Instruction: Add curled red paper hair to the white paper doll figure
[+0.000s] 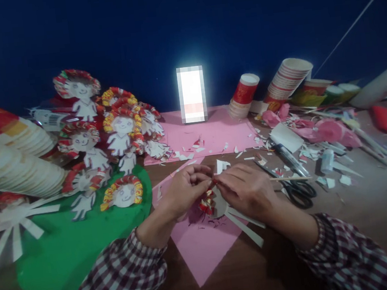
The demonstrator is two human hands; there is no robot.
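Observation:
Both my hands meet over a pink paper sheet [197, 256], working on a cut paper cup [219, 206]. Its pale round base has white strips fanning out to the lower right, and curled red and yellow strips sit at its left. My left hand [186, 187] pinches a red curl at the cup's upper edge. From the other side my right hand [249, 190] closes its fingers at the same spot, fingertips touching the left ones. My fingers hide part of the cup. Black-handled scissors [300, 192] lie just right of my right hand.
Finished paper-cup dolls [122, 130] stand at the left, by a green sheet [69, 252] and stacked cups [13, 161]. More cups [289, 78] stand at back right. Paper scraps [187, 155], a utility knife [289, 157] and pink crumpled paper [335, 131] lie about. A bright blurred screen [192, 94] stands behind.

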